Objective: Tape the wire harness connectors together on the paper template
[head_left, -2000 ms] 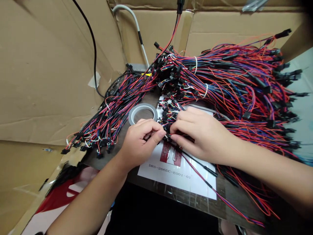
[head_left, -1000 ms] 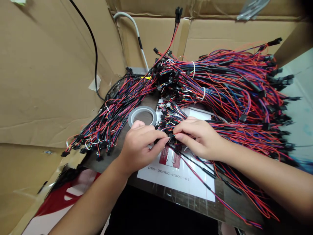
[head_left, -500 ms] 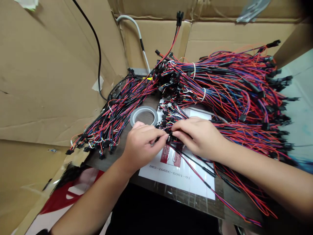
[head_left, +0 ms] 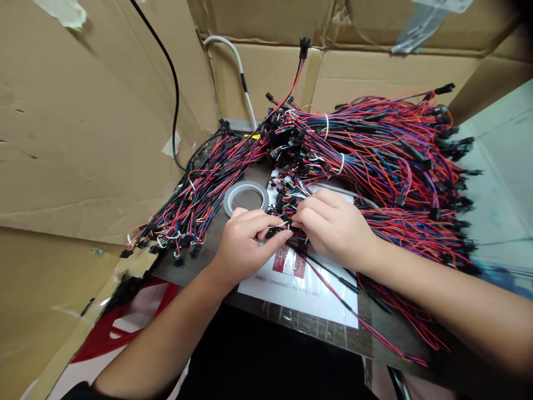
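At the middle of the table, my left hand (head_left: pixel 244 244) is closed, its thumb and forefinger pinching the connector end of a wire harness (head_left: pixel 345 304). A short white wire shows at those fingertips. Right beside it, my right hand (head_left: pixel 335 229) is closed too, fingertips on the same end; the exact grip is hidden. From under the hands the harness's red, blue and black-sleeved wires trail toward the lower right. Behind the fingers lies a bundle of small black connectors (head_left: pixel 289 191) with coloured wires. A grey tape roll (head_left: pixel 227 201) rests flat just beyond my left hand.
Large tied bundles of wire harnesses (head_left: pixel 375 133) fill the right and back. Another loose pile (head_left: pixel 200 194) lies at left. A printed sheet (head_left: pixel 258 284) lies under the hands. Cardboard walls (head_left: pixel 266 72) enclose the back and left; a black cable (head_left: pixel 175 83) hangs down at left.
My right hand's fingers have curled in closer to the left fingertips, and a white wire now shows more clearly between them. The whole view has shifted slightly.
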{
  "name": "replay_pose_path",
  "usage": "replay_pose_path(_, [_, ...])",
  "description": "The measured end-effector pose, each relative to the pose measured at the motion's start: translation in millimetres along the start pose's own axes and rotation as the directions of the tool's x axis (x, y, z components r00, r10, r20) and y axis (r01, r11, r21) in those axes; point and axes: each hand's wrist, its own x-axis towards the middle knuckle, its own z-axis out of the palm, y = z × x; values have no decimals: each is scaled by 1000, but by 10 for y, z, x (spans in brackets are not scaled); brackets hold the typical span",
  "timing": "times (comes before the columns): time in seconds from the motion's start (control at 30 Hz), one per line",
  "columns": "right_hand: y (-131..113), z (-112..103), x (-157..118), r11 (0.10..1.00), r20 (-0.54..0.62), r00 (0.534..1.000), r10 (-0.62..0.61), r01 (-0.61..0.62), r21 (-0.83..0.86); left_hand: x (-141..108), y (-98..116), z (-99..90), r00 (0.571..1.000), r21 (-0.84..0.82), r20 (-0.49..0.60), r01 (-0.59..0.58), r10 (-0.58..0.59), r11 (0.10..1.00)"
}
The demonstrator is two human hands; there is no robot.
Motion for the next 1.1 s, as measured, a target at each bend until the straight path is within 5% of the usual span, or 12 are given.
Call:
replay_pose_path(0.2, [17, 24, -25, 991, -58, 998, -5, 13, 136, 4, 32, 14, 999, 2, -2, 42, -42, 999])
replay_pose_path(0.67, [133, -16, -137, 924, -91, 924, -371, 358, -133, -29, 42, 43, 1000, 138, 20, -16, 14, 990])
replay_pose_path(0.87, [155, -50, -126, 959, -126, 951, -282, 285, 2, -12, -5, -30, 987, 34, 150, -70, 64, 997])
replay_pose_path(1.1, [151, -50, -184, 963, -188, 949, -255, 267, 46, -1, 25, -15, 993, 40, 98, -64, 60, 997])
